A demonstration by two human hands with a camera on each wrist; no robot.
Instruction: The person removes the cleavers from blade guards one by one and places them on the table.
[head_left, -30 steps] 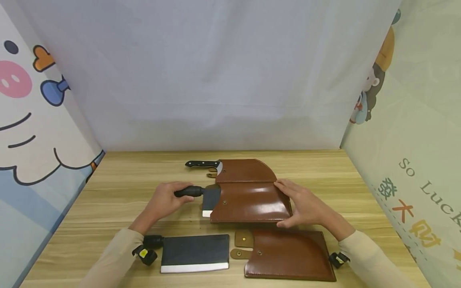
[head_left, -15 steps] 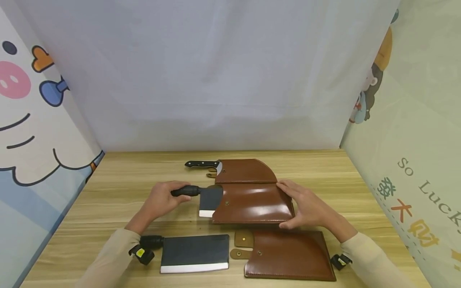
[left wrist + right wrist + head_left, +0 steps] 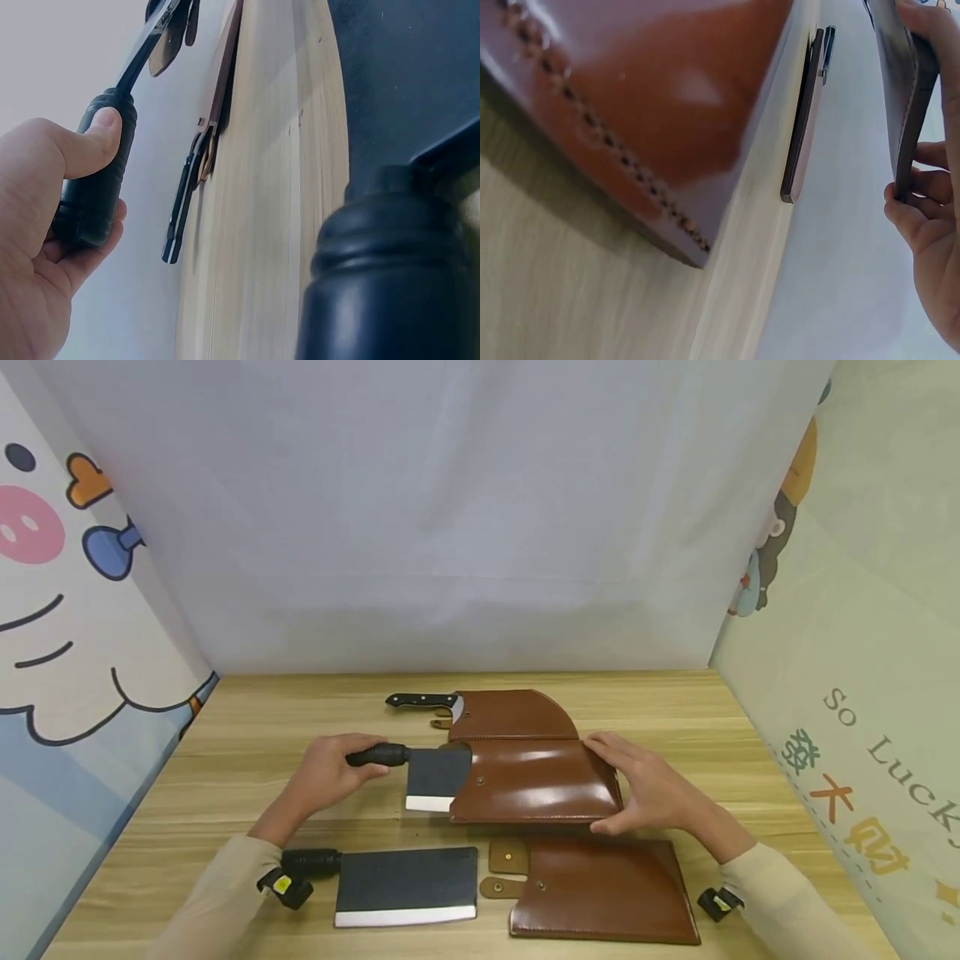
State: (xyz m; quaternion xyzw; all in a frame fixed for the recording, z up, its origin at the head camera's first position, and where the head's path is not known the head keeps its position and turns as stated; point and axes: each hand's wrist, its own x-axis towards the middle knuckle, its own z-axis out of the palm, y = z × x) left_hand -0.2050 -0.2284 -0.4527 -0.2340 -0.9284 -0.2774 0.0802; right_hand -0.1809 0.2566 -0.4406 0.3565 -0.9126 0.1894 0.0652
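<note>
My left hand (image 3: 324,774) grips the black ribbed handle (image 3: 94,195) of a cleaver, thumb along it in the left wrist view. The cleaver's dark blade (image 3: 433,774) with its bright edge is partly out of a glossy brown leather sheath (image 3: 543,781); the rest of the blade is hidden inside. At the sheath's right end, my right hand (image 3: 654,787) holds it between thumb and fingers. In the right wrist view, that hand's fingers (image 3: 934,187) curl against the sheath's narrow edge. Sheath and cleaver appear raised off the table.
Nearest me lie a second cleaver (image 3: 407,887) with a black handle and, to its right, another brown sheath (image 3: 607,893) with strap tabs. Behind my hands, a black-handled knife (image 3: 422,701) sits in a further sheath (image 3: 517,714). The wooden table (image 3: 247,735) meets a pale curtain.
The cleaver has slid left with my left hand, so more blade shows. My right hand and the sheath have shifted slightly right. The other knives and sheaths stay put.
</note>
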